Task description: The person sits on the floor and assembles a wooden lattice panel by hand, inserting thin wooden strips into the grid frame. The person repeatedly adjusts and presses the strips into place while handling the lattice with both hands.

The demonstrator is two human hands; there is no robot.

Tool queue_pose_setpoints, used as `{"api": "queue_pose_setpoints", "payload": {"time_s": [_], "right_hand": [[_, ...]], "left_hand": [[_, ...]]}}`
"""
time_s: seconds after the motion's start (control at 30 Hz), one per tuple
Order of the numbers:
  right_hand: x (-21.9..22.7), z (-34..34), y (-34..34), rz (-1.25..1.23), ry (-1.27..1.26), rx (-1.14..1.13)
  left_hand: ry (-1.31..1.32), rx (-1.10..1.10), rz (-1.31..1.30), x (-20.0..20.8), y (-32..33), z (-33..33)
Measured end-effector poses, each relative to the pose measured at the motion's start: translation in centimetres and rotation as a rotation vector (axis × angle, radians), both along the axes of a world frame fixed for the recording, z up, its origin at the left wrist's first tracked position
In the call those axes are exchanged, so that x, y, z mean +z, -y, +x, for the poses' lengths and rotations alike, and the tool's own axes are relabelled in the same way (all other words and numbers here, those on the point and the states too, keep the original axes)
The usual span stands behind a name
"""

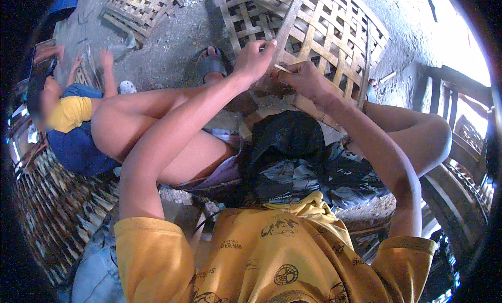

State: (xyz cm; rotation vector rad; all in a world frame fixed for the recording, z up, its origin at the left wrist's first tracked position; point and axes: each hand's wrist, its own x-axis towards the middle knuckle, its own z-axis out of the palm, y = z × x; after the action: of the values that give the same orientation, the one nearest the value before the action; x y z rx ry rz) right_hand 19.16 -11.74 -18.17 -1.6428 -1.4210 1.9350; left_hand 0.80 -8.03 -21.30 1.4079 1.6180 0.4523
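Observation:
A woven bamboo panel [334, 28] with a slat frame leans up in front of my knees. My left hand [254, 61] is closed at the panel's near-left edge slat, thumb and fingertips against it. Just to the right, my right hand [308, 82] is closed in a pinch on a thin pale stick [283, 69], whose short end sticks out toward the left hand. The rest of the stick is hidden by the fingers. Behind the panel's edge shows a second woven lattice [246, 20].
Another woven panel [141, 10] lies on the grey floor at the far left. A person in a yellow shirt [70, 112] sits at the left, hands in front. A wooden chair-like frame [460, 94] stands at the right. Split bamboo pieces [47, 219] lie at the lower left.

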Motion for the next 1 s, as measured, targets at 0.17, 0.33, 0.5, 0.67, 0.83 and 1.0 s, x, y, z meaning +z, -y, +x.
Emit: {"api": "queue_pose_setpoints", "payload": {"time_s": [0.17,0.33,0.5,0.67,0.83,1.0], "right_hand": [[-0.2,-0.7,-0.2,-0.007,0.079,0.001],[-0.5,-0.8,0.0,-0.072,0.037,-0.062],[0.7,-1.5,-0.3,-0.022,0.09,-0.057],[1.6,-2.3,-0.1,0.089,0.187,-0.038],[1.3,-2.1,-0.3,0.105,0.309,0.036],[2.0,-0.5,-0.2,0.322,0.345,0.184]], "left_hand": [[0.023,-0.009,-0.058,-1.0,-0.2,-0.7],[0.015,-0.003,-0.037,-1.4,-0.2,-0.7],[0.032,0.018,-0.02,-1.2,-0.1,-0.7],[0.04,0.033,0.035,-0.4,0.3,-0.4],[0.075,-0.016,0.023,-0.6,0.3,-0.4],[0.061,0.005,0.011,0.3,0.4,-0.2]]}}
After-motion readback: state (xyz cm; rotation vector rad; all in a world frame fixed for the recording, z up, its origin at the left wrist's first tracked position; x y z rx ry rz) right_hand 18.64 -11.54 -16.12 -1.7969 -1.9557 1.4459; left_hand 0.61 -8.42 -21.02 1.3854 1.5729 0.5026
